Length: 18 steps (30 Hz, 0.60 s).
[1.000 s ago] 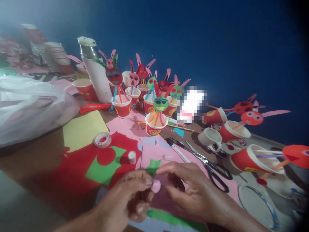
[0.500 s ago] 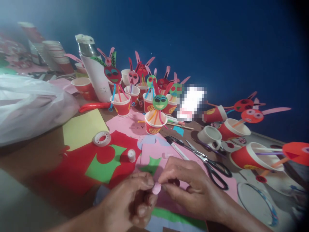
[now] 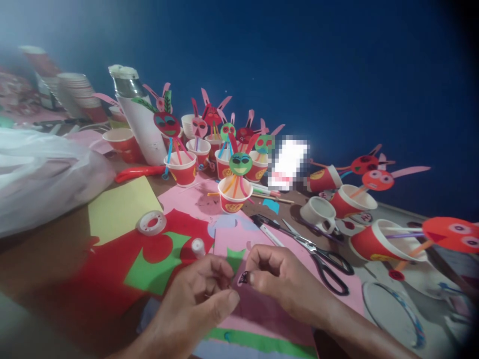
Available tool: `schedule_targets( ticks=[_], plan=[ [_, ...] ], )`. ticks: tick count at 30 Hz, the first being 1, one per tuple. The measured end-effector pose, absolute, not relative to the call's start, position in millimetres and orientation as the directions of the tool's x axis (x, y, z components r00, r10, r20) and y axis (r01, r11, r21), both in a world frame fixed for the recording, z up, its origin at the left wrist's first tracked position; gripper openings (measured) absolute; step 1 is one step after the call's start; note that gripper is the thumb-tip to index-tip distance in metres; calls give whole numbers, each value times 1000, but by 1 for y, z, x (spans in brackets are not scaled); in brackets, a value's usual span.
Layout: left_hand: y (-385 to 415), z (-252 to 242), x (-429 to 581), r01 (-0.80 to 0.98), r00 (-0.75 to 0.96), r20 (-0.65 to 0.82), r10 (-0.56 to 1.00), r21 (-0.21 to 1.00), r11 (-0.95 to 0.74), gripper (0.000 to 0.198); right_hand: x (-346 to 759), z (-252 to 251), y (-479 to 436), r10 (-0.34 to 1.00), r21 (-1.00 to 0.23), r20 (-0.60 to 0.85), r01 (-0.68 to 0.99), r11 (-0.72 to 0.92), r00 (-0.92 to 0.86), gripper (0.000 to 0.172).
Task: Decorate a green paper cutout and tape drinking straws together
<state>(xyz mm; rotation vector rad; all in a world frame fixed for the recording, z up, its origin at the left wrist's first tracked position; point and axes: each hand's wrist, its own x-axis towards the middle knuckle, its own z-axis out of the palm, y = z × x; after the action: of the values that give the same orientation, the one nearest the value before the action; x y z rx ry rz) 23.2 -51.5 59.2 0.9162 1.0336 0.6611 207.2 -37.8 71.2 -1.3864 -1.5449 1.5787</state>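
Observation:
My left hand [image 3: 198, 301] and my right hand [image 3: 280, 281] meet low in the middle, above sheets of pink paper [image 3: 262, 309]. Between their fingertips sits a small round paper piece [image 3: 242, 277], pink with dark markings, pinched by my right thumb and forefinger. My left fingers are curled close beside it; whether they touch it I cannot tell. A small white glue bottle [image 3: 198, 247] stands just beyond my left hand, on the red paper [image 3: 112, 269].
Black-handled scissors [image 3: 322, 254] and a pen [image 3: 271, 233] lie right of my hands. A tape roll [image 3: 151, 222], yellow sheet [image 3: 119, 209], many red paper cups with straw-and-face figures [image 3: 235, 189], a white cup [image 3: 322, 214], a tall flask [image 3: 140, 122], a plastic bag [image 3: 45, 174].
The view has shifted slightly. My hands moved up and a little apart; the small pink piece turned, now showing dark markings, and rests in my right fingertips.

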Motion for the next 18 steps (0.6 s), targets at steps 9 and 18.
schedule_targets(
  ticks=[9, 18],
  plan=[
    [-47, 46, 32, -92, 355, -435, 828, 865, 494, 37, 207, 74, -39, 892, -957, -267, 211, -200, -364, 10],
    [-44, 46, 31, -104, 339, -407, 848, 880, 464, 44, 203, 69, -37, 919, -964, -253, 154, -215, -301, 12]
  ],
)
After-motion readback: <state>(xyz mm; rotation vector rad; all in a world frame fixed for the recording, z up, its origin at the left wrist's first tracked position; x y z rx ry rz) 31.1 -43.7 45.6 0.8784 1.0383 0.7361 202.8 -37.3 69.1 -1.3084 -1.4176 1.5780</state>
